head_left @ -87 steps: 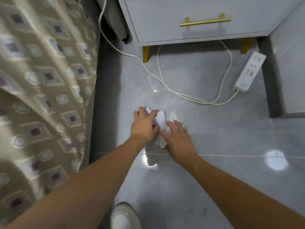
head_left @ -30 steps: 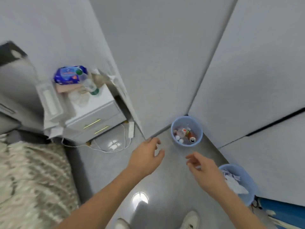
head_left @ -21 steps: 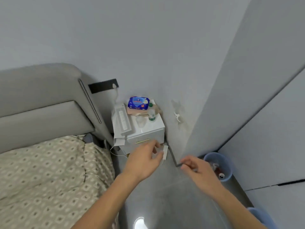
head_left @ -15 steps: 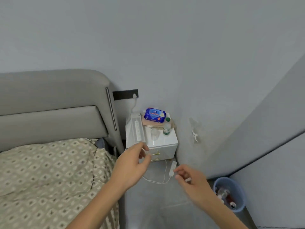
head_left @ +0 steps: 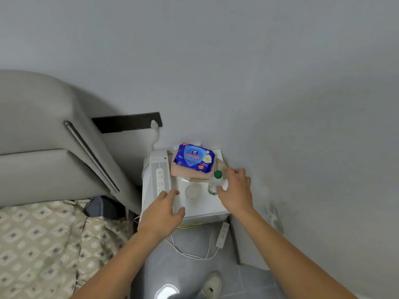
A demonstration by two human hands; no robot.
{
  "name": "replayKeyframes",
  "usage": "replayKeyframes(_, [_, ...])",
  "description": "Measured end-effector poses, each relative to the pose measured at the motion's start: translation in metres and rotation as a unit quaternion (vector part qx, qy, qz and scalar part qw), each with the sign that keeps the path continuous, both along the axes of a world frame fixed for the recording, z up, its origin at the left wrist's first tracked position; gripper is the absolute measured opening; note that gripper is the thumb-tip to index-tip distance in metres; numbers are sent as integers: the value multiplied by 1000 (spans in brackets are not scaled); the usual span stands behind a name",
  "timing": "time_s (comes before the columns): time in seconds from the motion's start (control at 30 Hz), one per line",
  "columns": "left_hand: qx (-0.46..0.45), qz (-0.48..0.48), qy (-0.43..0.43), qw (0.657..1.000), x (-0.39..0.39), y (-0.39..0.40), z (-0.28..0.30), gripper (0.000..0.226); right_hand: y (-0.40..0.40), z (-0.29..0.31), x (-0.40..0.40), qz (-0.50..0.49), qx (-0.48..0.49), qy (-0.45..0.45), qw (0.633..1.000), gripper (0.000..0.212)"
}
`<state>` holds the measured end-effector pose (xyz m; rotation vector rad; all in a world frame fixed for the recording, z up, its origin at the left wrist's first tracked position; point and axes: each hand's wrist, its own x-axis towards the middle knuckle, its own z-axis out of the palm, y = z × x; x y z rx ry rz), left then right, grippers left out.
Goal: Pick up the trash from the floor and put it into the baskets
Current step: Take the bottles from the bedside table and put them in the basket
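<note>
Right hand (head_left: 234, 190) open, fingers spread, nearer the upright bottle (head_left: 214, 182) just off its thumb side; left hand (head_left: 163, 210) open too.

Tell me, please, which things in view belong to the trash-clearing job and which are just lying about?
Job: left hand; right hand; perhaps the green-capped bottle the right hand reaches toward. No basket or floor trash shows.
Lying about: blue wipes pack; clear cup; nightstand; floor power strip; bed.
</note>
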<state>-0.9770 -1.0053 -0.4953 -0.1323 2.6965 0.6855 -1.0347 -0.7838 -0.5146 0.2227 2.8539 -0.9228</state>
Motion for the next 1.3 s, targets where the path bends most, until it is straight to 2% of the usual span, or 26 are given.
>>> replayKeyframes(0.13, [-15, -23, -15, 1000, -71, 22, -78, 64, 0, -67, -59, 28, 27, -18, 999, 62])
replayKeyframes(0.27, [-66, -63, -30, 995, -117, 40, -162, 77, -11, -134, -83, 58, 30, -43, 997, 69])
replayKeyframes(0.33, [-77, -89, -35, 992, -130, 45, -202, 81, -15, -159, -92, 56, 38, -25, 997, 68])
replayKeyframes(0.43, [-103, -143, -31, 984, -141, 50, -243, 67, -19, -179, -101, 53, 59, 35, 996, 59])
replayKeyframes(0.5, [-121, -171, -9, 978, -141, 49, -254, 52, -18, -182, -98, 40, 68, 49, 996, 56])
replayKeyframes(0.57, [-109, -180, 1, 978, -132, 46, -253, 47, -17, -178, -81, 19, 73, 43, 996, 54])
replayKeyframes(0.77, [-32, -187, -1, 982, -65, 23, -194, 47, -7, -137, 26, -43, 28, 17, 999, 46])
replayKeyframes(0.9, [6, -204, -5, 979, -5, 7, -105, 41, -7, -66, 123, -93, 2, -30, 995, 43])
replayKeyframes(1.07, [74, -234, 12, 969, 59, 24, 20, 47, -13, 43, 238, -201, -40, -22, 979, 43])
replayKeyframes(1.2, [87, -295, 50, 950, 95, 68, 84, 46, -1, 85, 304, -306, -51, 18, 951, 40])
replayKeyframes(1.3, [74, -379, 90, 918, 126, 111, 108, 47, 21, 95, 344, -358, -51, 32, 932, 35])
